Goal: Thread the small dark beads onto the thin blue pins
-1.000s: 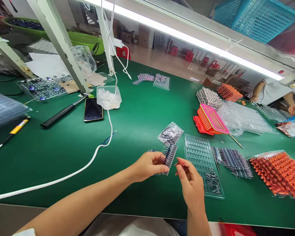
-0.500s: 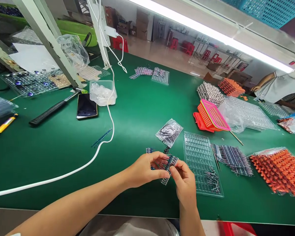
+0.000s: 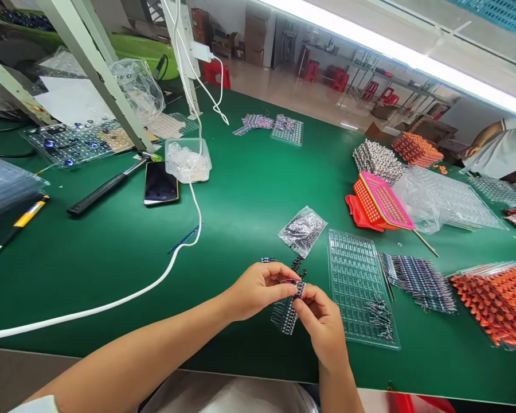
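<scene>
Strip of bead-studded, wire-ended pieces [image 3: 289,321] is held in a worker's two bare hands just left of a clear compartmented tray [image 3: 352,269] on a green tabletop [image 3: 249,189]. The grip of the left hand [image 3: 262,291] pinches the strip's upper end between thumb and fingers; the right hand [image 3: 324,318], beside the tray's left edge, has thumb and fingertips pressed to the same end, though what lies between them is hidden. Loose dark beads [image 3: 298,265] trail left of the tray, below a clear bag of similar beads [image 3: 303,230]. The work appears to be midway: the strip bears rows of pale beads along much of its visible length, but it remains in hand, and which rows are complete cannot be made out. Loose wire-ended pieces [image 3: 380,318] are gathered in the tray's lower right part, seemingly left to be dealt with. Just right of the tray lies a layered pile of dark strips [image 3: 421,282], whether finished or waiting is unclear; farther right of it sits a stack of orange pieces [image 3: 494,301].
</scene>
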### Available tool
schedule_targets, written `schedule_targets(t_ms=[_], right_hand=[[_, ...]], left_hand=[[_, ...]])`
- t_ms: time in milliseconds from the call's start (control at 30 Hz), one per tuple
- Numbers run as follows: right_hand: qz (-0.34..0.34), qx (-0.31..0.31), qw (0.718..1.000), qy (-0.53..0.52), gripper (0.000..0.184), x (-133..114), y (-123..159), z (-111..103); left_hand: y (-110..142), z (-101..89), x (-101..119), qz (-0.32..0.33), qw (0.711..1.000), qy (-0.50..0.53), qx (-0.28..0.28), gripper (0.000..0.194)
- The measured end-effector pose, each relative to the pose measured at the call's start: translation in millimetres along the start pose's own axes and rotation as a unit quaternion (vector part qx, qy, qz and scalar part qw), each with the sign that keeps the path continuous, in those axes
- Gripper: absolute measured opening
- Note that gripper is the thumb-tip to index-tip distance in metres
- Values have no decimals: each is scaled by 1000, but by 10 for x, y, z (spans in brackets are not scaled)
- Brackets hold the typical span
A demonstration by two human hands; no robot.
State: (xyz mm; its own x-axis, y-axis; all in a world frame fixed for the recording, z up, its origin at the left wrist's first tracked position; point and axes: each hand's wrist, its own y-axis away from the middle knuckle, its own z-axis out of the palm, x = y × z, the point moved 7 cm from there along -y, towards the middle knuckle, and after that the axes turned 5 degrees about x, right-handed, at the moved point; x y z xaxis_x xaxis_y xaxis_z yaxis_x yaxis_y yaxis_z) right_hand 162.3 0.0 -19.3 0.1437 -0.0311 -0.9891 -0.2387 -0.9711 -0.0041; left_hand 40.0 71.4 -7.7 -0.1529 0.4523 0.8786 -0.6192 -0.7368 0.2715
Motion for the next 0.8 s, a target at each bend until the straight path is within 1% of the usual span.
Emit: schedule_targets(t_ms=[133,200,233,300,367,433,533,600,667,733,800], right_hand=[[27,-3,999,-20,23,59,10,9],[20,14,1000,-12,25,86,16,-27],[0,28,1000,5,25,76,18,-55],[-76,45,995,55,27,-6,30,-87],[-174,37,978,109,35,-131,65,-62],[-248,23,955,159,44,-226,112,-16],[-301,21,932,199,48,-284,165,13],[-309,27,932,190,45,-280,182,-4],[-287,41,943,162,39,-242,175,-46],[-236,67,961,126,28,-176,143,-105],[-166,109,975,95,14,-98,102,-179]], left_hand=[[-26,-41,-3,0,1000,6,23,20],[-52,-100,-11,-13,998,29,50,23],[-66,-132,-17,-23,997,44,62,24],[-89,-184,-27,-43,993,76,79,26],[-102,-202,-36,-60,989,107,79,29],[-104,-195,-53,-74,986,130,72,31],[-92,-165,-95,-90,984,137,63,33],[-82,-132,-130,-101,986,124,51,33],[-77,-94,-159,-107,988,103,34,35],[-83,-83,-166,-95,993,71,29,37],[-95,-105,-137,-64,997,26,41,40]])
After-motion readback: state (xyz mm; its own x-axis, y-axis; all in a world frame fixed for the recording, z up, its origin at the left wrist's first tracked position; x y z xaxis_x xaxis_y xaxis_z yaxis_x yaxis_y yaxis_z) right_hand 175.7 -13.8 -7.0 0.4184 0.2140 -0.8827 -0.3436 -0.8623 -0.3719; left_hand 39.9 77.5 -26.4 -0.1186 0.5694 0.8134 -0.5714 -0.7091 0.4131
